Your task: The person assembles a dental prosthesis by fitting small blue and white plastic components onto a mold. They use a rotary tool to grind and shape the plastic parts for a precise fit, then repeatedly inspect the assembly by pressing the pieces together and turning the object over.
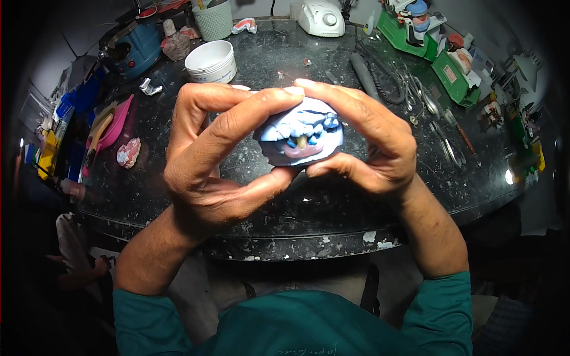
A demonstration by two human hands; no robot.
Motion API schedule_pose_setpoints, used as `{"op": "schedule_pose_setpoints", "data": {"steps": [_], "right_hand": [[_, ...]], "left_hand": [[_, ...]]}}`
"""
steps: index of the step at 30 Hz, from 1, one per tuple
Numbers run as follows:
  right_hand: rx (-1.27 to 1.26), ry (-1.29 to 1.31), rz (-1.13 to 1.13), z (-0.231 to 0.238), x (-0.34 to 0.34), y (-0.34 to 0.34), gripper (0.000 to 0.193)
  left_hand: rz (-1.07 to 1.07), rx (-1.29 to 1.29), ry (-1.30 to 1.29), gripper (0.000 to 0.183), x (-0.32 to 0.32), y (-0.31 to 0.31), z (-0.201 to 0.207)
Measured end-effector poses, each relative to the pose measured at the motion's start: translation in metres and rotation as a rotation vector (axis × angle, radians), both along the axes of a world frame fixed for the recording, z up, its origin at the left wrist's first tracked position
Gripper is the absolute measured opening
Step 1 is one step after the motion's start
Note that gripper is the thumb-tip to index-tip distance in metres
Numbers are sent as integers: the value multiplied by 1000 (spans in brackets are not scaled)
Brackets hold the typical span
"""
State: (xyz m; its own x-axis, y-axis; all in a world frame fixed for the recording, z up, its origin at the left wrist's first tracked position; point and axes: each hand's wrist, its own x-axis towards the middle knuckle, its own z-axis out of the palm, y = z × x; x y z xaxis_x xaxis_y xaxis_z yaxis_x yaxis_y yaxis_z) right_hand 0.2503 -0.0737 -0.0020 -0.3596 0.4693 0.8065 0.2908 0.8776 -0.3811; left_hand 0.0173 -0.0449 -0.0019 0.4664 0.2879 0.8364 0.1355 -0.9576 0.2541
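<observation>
Between my two hands, above the black bench, I hold a pale blue plaster dental model, its upper and lower halves pressed together. Pink gum-coloured material and a yellowish tooth-like post show at its front, with darker blue spots beside the post. My left hand pinches its left side, fingertips on top and thumb below. My right hand grips the right side in the same way, thumb under the lower half. The back of the model is hidden.
A white tub stands behind my left hand. Left of it lie a pink dustpan and a pink-and-white dental cast. A handpiece, metal tools and green trays line the right. A white control unit sits at the back.
</observation>
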Motion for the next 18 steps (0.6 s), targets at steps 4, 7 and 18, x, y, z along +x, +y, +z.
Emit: {"op": "schedule_pose_setpoints", "data": {"steps": [4, 7, 18], "right_hand": [[15, -21, -10, -2, 1, 2, 69], [31, -19, -10, -2, 1, 3, 69], [74, -12, -86, 4, 2, -3, 65]], "left_hand": [[13, 1, 11, 68, 0, -1, 2], [22, 21, 32, 69, -1, -2, 4], [-199, -265, -122, 63, 6, 7, -12]]}}
